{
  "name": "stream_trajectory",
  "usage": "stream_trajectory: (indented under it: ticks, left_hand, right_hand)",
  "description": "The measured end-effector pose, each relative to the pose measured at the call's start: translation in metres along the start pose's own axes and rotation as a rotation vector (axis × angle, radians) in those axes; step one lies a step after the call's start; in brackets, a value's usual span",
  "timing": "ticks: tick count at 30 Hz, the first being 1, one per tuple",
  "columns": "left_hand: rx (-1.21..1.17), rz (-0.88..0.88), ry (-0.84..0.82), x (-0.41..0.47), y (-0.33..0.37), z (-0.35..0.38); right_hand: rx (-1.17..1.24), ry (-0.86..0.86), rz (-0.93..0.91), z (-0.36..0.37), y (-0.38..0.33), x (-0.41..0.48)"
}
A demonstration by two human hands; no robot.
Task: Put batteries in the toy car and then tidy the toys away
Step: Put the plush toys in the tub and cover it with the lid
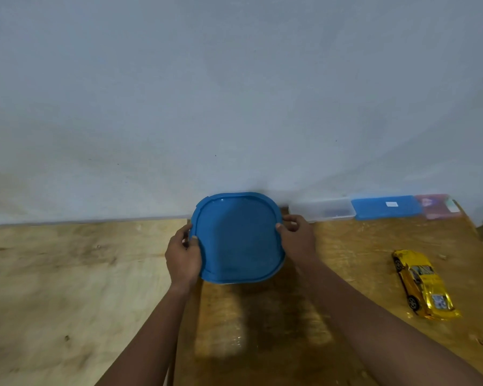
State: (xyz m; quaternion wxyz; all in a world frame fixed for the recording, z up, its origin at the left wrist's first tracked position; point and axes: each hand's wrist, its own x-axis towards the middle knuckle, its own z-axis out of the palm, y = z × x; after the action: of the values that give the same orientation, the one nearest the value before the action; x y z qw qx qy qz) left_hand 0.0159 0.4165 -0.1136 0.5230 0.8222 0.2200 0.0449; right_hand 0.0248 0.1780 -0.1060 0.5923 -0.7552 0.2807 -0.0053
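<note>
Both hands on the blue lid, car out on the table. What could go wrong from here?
1. The left hand and right hand grip only the side rims of the blue lid; it may slip or seat crooked.
2. The yellow toy car lies near the right edge of the table; a right-forearm sweep might knock it off.

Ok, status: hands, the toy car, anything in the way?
Left hand and right hand each grip a side edge of the blue rounded-square plastic lid. Yellow toy car lies on the wooden table, right of it, untouched. Flat plastic cases line the wall.
</note>
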Motion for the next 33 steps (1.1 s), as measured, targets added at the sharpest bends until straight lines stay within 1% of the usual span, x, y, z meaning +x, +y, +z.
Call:
stream_trajectory:
  ticks: [3, 6, 12, 16, 19, 23, 28, 33]
  left_hand:
    - [-0.06, -0.052, 0.021, 0.004, 0.006, 0.002]
    - [-0.062, -0.089, 0.026, 0.012, 0.006, 0.003]
    - [-0.047, -0.079, 0.034, 0.016, 0.002, 0.007]
    - [-0.009, -0.051, 0.012, 0.02, -0.001, 0.006]
    - [-0.001, -0.063, -0.009, 0.027, 0.0, 0.006]
    - [-0.01, -0.11, -0.016, 0.034, 0.004, 0.009]
    - [-0.039, -0.158, -0.037, 0.036, 0.002, 0.014]
    - [-0.107, -0.24, -0.084, 0.045, 0.006, 0.012]
  right_hand:
    - [0.028, -0.008, -0.004, -0.001, 0.0, 0.001]
    - [0.036, -0.025, 0.013, -0.001, 0.001, 0.001]
    - [0.07, -0.036, 0.017, -0.001, 0.005, 0.002]
    - [0.114, -0.059, 0.035, -0.002, 0.003, 0.003]
    - [0.124, -0.088, 0.063, -0.003, -0.001, 0.006]
    - [0.097, -0.101, 0.083, -0.002, -0.004, 0.012]
    - [0.131, -0.095, 0.108, 0.001, -0.003, 0.015]
    - [0.101, -0.124, 0.132, 0.005, -0.007, 0.022]
